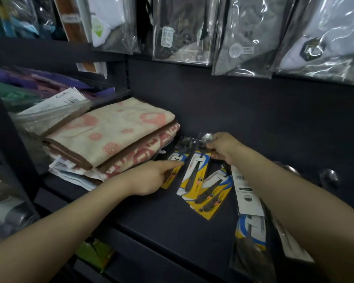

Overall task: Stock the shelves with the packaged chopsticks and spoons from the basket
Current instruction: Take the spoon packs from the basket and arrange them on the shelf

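Several packaged spoons on yellow and blue cards lie on the dark shelf (172, 217). My right hand (223, 149) pinches the upper end of one spoon pack (194, 172), near the spoon bowl. My left hand (151, 177) rests on the shelf with its index finger pressed on the leftmost spoon pack (175, 162). Another yellow pack (213, 195) lies slanted below them. Under my right forearm lie longer packs (247, 195) with white barcode labels, partly hidden. No basket is in view.
A stack of folded pink and cream towels (110, 137) sits at the left of the shelf, touching the leftmost pack. Bagged socks (247, 37) hang above. More shiny packs (329, 176) lie at the far right. A green packet (94, 254) sits on the lower shelf.
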